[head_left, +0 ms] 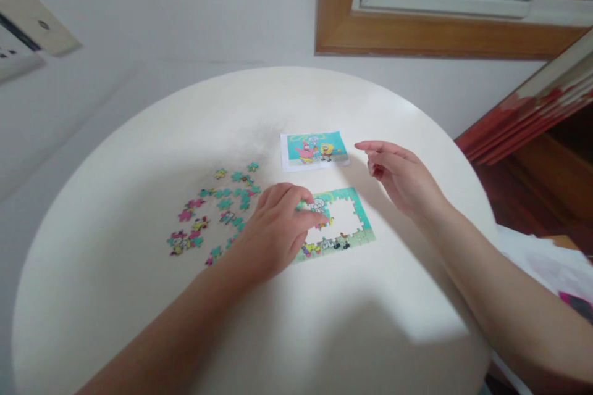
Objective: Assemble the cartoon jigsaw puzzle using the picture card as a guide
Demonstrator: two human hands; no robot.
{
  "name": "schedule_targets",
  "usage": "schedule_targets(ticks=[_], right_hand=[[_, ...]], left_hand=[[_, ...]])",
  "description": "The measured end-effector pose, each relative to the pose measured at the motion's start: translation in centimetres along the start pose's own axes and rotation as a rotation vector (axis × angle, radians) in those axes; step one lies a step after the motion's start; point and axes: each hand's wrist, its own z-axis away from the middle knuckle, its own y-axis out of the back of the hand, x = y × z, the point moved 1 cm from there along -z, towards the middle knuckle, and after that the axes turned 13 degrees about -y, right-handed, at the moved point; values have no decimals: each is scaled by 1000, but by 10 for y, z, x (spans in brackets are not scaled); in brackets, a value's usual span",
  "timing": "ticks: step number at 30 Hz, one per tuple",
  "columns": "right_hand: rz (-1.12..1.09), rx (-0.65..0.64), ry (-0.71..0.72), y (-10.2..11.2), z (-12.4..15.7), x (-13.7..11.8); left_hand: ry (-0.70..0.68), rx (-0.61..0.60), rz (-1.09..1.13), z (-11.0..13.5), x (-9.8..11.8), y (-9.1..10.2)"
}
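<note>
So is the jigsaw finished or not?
Unfinished: the jigsaw has a white gap in its middle, and loose pieces lie scattered left of it.

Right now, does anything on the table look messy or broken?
Nothing looks broken or spilled. The loose pieces lie scattered beside the left hand, which rests on the puzzle, its middle unfilled.
</note>
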Motion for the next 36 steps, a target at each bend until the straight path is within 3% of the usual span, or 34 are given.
schedule_targets(ticks=[5,10,20,28,36], right_hand=[[-57,-6,-32,1,-1,0],[-188,28,-132,1,-2,-4],[-313,64,-155,2,-4,-4],[-267,114,-133,2,-7,1],[-189,120,-108,5,-10,5]], left_hand=[[12,-10,-16,-1,0,4],[157,99,-153,-4,-4,19],[365,260,-396,11,-39,46],[424,217,-445,24,-56,58],[397,134,-468,20,-54,57]])
